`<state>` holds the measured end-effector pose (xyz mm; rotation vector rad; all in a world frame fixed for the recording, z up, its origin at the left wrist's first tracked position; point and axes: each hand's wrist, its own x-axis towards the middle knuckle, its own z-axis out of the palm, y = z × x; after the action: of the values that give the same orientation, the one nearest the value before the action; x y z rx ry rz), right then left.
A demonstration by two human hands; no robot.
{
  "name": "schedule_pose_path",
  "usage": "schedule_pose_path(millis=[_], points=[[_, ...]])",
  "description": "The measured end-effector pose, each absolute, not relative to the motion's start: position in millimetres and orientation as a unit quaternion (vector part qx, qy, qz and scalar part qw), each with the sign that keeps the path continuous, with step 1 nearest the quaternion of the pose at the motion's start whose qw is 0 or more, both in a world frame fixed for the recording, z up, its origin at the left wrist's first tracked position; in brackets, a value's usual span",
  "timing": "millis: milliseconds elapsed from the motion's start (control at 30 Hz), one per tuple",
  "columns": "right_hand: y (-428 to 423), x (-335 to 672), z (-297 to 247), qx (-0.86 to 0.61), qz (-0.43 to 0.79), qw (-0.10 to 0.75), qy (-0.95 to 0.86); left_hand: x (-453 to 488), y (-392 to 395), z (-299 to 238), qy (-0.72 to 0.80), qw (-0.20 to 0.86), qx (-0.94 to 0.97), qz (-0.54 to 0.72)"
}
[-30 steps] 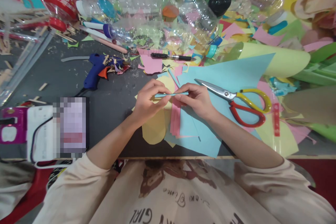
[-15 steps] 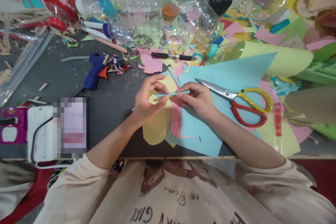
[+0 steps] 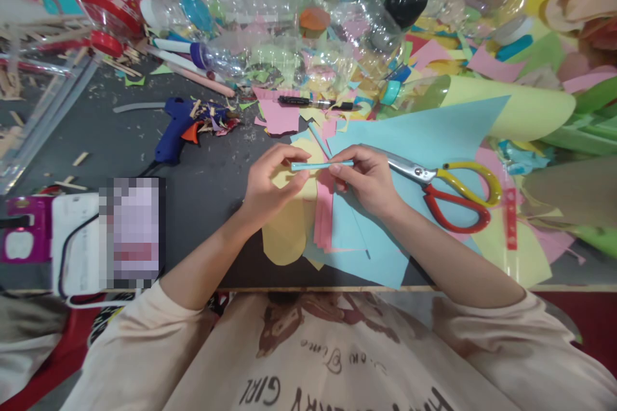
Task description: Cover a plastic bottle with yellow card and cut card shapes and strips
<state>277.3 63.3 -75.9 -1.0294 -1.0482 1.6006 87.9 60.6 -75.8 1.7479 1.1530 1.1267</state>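
Observation:
A thin, narrow strip of folded or rolled blue paper point(image 3: 315, 166) lies level between my two hands, above the paper sheets. My right hand point(image 3: 365, 174) pinches its right part between thumb and fingers. On the left end, the thumb and bent fingers of my left hand point(image 3: 272, 178) close loosely around it. Beneath are a large light-blue sheet point(image 3: 371, 231), a stack of pink paper strips point(image 3: 322, 221) and a yellow paper piece with a rounded end point(image 3: 284, 234). Another blue paper strip point(image 3: 319, 140) lies slanted just beyond the hands. Scissors point(image 3: 419, 172) with yellow and red handles rest right of my right hand.
A blue glue gun point(image 3: 171, 131) lies to the left, its cord running toward a phone point(image 3: 137, 225). Beyond the hands are a black pen point(image 3: 313, 103), paper scraps and several clear plastic bottles point(image 3: 270, 61). A yellow sheet point(image 3: 511, 106) is wrapped round a bottle at right.
The left fingers have loosened and spread a little around the strip's end, showing more of it. The strip has shifted slightly up and to the right.

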Motion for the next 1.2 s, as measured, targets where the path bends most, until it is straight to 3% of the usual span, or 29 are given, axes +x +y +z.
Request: schedule_pose_path(millis=[1200], points=[[65.7,277.2,-72.8,-0.409,0.660,0.465,-0.424,91.8,63.6,-80.3,0.434,0.316,0.658,0.528]])
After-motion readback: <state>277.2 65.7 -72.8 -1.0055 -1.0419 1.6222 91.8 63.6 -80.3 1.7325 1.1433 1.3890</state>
